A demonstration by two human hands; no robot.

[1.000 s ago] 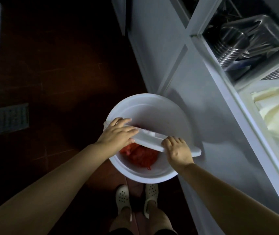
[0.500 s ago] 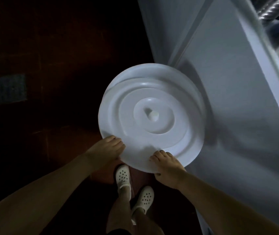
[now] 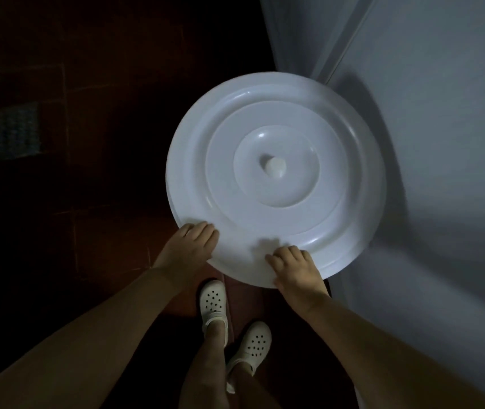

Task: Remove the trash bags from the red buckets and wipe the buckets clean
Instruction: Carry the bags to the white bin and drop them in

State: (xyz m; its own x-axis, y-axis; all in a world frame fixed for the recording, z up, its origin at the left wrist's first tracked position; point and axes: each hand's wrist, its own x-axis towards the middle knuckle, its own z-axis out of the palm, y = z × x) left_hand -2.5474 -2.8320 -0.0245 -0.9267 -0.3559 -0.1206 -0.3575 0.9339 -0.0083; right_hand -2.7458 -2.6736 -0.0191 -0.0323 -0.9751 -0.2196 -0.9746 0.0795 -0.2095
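Two hands gripped a white lid's near rim: left hand (image 3: 189,246) at 7 o'clock, right hand (image 3: 294,267) at 6, fingers apparently curled over the white lid (image 3: 276,175), beside a grey cabinet (image 3: 442,143).

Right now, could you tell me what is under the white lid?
The lid hides everything beneath it; only floor shows past its rim. Both hands, left and right, hold its near edge.
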